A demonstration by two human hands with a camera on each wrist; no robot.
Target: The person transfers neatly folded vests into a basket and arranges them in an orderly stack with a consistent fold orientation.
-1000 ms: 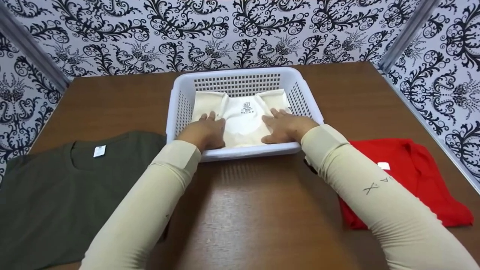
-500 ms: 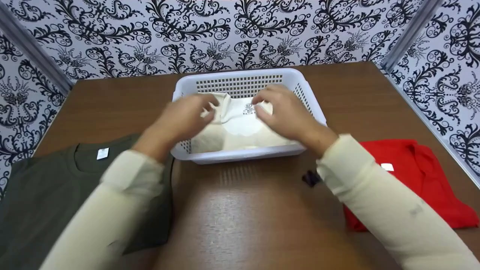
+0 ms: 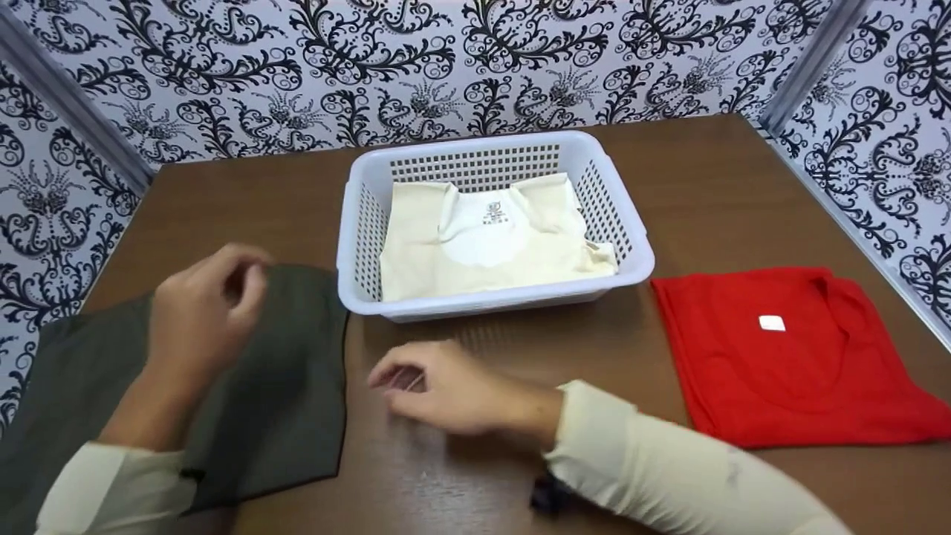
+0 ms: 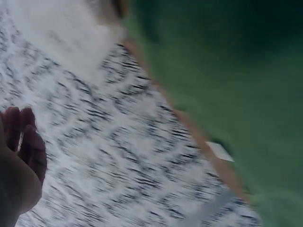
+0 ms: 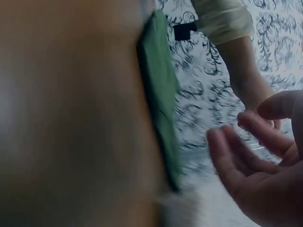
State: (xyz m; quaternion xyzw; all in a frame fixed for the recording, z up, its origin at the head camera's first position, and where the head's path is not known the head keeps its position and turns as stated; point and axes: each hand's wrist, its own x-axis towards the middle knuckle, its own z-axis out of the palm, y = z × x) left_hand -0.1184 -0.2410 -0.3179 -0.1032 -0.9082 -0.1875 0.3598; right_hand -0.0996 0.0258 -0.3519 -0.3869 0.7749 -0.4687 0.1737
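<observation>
My left hand (image 3: 200, 316) is raised over the dark green T-shirt (image 3: 286, 371), its fingers loosely bent and holding nothing. The right hand (image 3: 453, 390) hovers above the table in front of the basket, fingers loosely curved and nothing in them. In the right wrist view, its fingers (image 5: 227, 161) are spread apart, with the green shirt lying beyond. Inside the white plastic basket (image 3: 490, 303) lies a folded cream T-shirt (image 3: 423, 260) with a printed neck label. A hump at that shirt's right side looks bunched.
A folded red T-shirt (image 3: 787, 371) with a white tag lies to the right on the brown wooden table (image 3: 706, 186). Patterned black-and-white panels (image 3: 475, 67) enclose the back and sides.
Both hands have left the cream T-shirt and come out of the basket. The left moved to over the green shirt; the right came down and left in front of the basket.
</observation>
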